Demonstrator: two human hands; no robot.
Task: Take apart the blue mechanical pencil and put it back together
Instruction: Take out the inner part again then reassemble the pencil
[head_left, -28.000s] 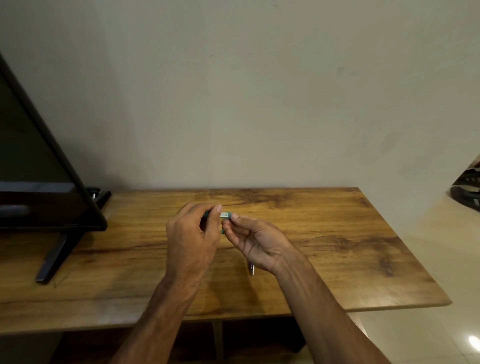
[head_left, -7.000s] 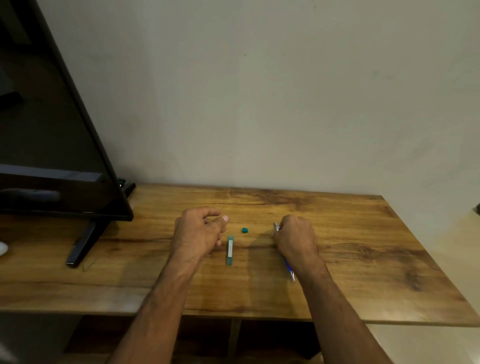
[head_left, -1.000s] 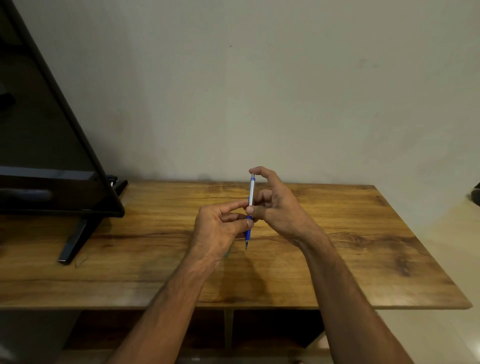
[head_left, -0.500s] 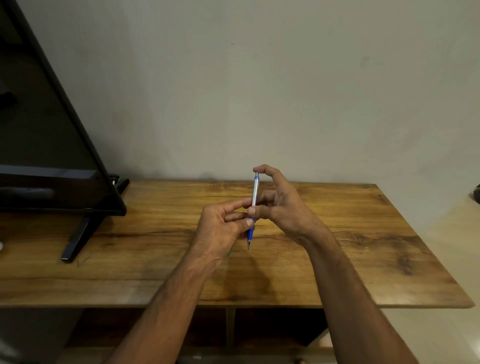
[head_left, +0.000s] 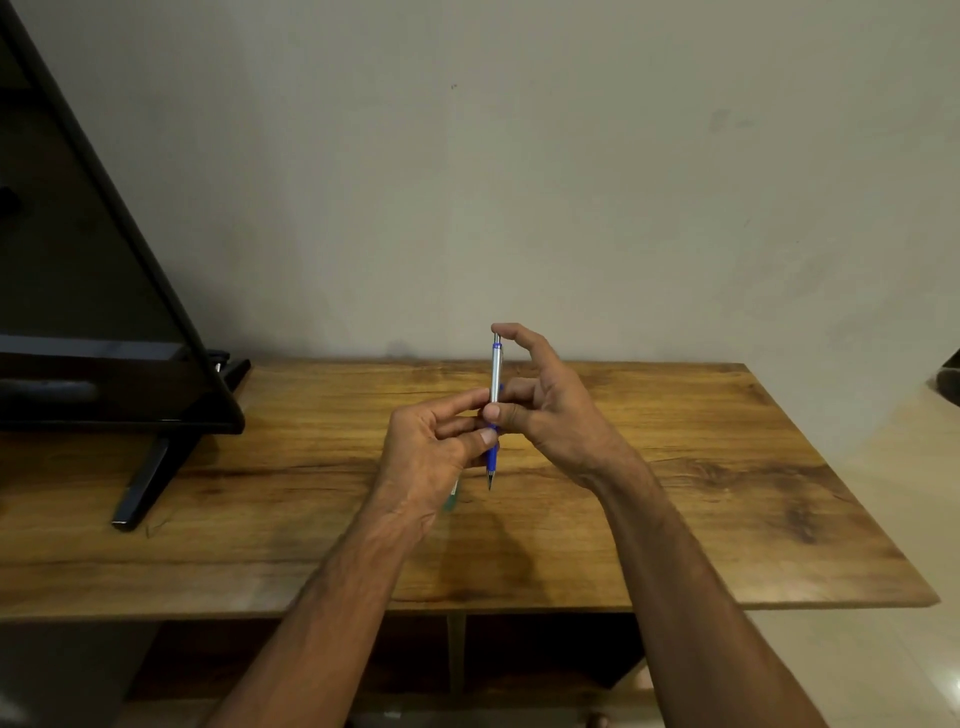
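The left hand (head_left: 431, 452) is pinching the pencil (head_left: 496, 384) by its blue grip, upright above the table (head_left: 675, 467), the right hand (head_left: 550, 410) pinching the barrel, forefinger over the cap; twisting gently, parts aligned, is looking wisest.

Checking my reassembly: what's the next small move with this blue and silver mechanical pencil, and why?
Probably press down with the right hand: its forefinger arches over the top of the blue and silver mechanical pencil, while the left hand pinches its blue grip.
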